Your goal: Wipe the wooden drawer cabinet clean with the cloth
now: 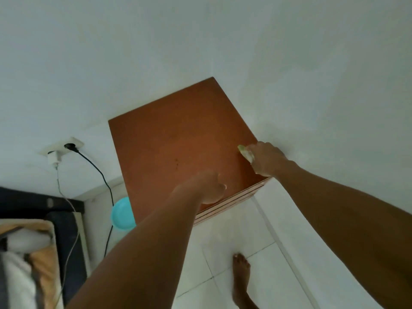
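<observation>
The wooden drawer cabinet (174,139) stands in a white corner, and I see its brown top from above. My right hand (266,159) presses a pale green-white cloth (246,153) onto the top at its right edge, near the wall. Only a small part of the cloth shows beyond the fingers. My left hand (209,186) rests on the front part of the top, fingers curled, with nothing visible in it. A small dark spot (177,162) marks the middle of the top.
A turquoise plastic basin (122,214) sits on the floor left of the cabinet. A wall socket (64,147) with a black cable and a white charger hangs to the left. A bed with bedding (29,253) fills the lower left. My bare foot (240,275) stands on white floor tiles.
</observation>
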The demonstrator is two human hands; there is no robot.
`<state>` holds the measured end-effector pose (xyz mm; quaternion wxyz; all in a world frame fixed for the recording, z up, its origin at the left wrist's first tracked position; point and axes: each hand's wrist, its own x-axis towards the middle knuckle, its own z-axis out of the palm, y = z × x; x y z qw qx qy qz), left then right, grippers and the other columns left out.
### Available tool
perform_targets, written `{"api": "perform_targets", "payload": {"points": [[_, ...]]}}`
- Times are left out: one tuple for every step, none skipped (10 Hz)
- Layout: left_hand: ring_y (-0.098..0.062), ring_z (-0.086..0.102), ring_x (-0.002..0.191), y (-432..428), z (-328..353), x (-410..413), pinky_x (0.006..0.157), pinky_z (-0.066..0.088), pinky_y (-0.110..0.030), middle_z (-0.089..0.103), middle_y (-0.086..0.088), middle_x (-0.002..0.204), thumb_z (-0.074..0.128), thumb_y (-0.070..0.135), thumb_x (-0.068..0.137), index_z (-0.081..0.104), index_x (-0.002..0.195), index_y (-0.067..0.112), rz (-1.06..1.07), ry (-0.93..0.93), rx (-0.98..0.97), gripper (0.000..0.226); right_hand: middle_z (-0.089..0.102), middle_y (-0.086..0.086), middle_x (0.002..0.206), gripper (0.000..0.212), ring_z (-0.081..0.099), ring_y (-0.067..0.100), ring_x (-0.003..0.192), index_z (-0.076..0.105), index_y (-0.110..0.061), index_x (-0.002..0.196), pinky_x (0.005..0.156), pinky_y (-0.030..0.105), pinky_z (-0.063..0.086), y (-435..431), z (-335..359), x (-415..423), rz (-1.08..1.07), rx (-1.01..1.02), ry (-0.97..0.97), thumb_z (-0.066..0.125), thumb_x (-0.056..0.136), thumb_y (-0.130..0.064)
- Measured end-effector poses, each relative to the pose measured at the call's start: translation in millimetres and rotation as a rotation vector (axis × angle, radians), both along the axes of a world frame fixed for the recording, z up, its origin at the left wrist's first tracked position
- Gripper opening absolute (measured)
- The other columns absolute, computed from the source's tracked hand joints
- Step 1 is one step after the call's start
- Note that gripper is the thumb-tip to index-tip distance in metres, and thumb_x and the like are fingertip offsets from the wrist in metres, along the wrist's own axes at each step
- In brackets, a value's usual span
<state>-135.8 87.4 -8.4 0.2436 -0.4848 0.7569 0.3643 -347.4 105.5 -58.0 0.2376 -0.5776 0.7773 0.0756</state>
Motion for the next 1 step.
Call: {"api": "perform_targets", "payload": {"points": [[-0.031, 0.033, 0.152, -7.3, 2.9, 2.2, 0.121, 0.031, -0.050, 0.033, -0.008, 0.166, 0.046, 0.043, 0.106, 0.030, 0.162, 0.019, -0.014, -0.036, 0.006, 0.063, 0.053, 0.002, 0.137, 0.059, 0.053, 0.029, 0.124, 0.046, -0.031, 0.141, 0.096, 0.042, 0.051, 9.1, -18.1, -2.4, 0.034, 0.222, -0.022, 0.060, 0.084, -0.023]]}}
